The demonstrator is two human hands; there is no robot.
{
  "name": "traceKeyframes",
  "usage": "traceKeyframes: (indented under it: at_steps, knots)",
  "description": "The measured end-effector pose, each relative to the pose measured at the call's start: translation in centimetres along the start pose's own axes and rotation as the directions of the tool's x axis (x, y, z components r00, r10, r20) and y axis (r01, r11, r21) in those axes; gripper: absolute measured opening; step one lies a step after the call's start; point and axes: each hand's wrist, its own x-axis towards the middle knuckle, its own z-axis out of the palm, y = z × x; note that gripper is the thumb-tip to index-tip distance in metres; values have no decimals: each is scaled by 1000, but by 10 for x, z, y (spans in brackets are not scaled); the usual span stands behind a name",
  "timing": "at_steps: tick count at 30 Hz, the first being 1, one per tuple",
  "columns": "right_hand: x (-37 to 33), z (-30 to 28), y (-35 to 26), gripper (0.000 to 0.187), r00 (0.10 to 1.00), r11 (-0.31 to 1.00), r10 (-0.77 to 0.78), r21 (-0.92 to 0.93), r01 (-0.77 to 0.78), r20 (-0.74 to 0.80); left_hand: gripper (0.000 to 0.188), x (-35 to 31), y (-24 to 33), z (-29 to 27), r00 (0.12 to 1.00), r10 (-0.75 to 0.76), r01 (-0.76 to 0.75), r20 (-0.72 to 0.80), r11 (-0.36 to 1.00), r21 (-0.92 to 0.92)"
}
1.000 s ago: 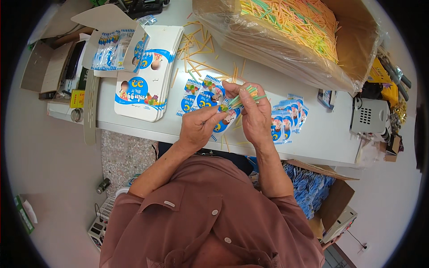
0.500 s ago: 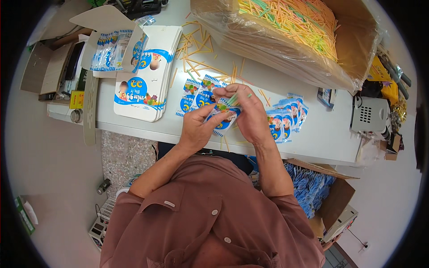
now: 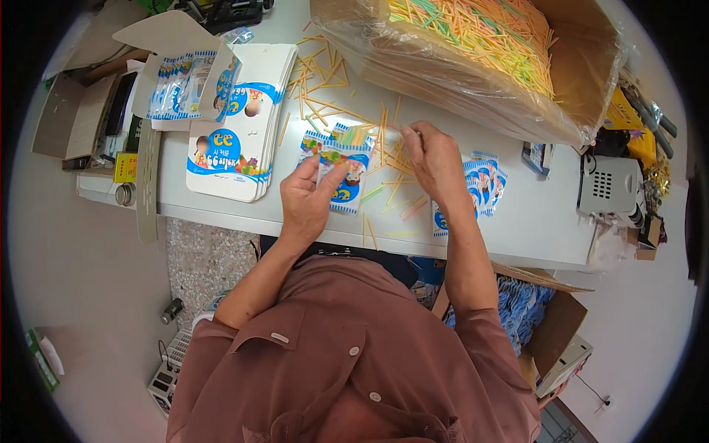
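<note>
My left hand (image 3: 306, 198) grips a small blue-and-white printed packet (image 3: 345, 184) between thumb and fingers, above the table near its front edge. Several thin pink, green and yellow sticks (image 3: 356, 137) poke out of the packet's top. Behind it, similar packets (image 3: 310, 142) lie on the table, partly covered. To the right, my right hand (image 3: 436, 159) is closed, thumb and fingers together over the loose sticks (image 3: 399, 159). A pinkish stick end shows at its fingertips, but whether they hold it is unclear. More packets (image 3: 487, 181) lie fanned beside my right wrist.
A large plastic-lined carton (image 3: 443, 81) of coloured sticks stands at the back right. On the left are a stack of flat printed cartons (image 3: 221, 159) and an opened box (image 3: 173, 96) holding packets. Below the table's right edge, another carton (image 3: 550, 325) holds blue packets.
My right hand has left the packet and moved right. The left hand has drawn the packet slightly left, and more loose sticks are now visible on the table.
</note>
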Motion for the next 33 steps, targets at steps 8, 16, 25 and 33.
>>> traceKeyframes:
  at_steps: [8,16,25,33]
  knots:
    - [-21,-4,-10,21,966,967,-34,237,97,-258,26,0,-6,-5,999,49,-48,14,999,-23]
    - [-68,-4,-14,16,989,670,-10,735,-104,150,29,-7,-14,9,977,100,-119,187,989,92]
    - [-81,1,-9,12,981,573,-116,797,194,-155,39,-11,-18,8,956,164,-232,245,931,282]
    - [-87,-16,-3,18,972,598,75,770,-224,224,11,-16,-3,19,927,159,-317,341,816,483]
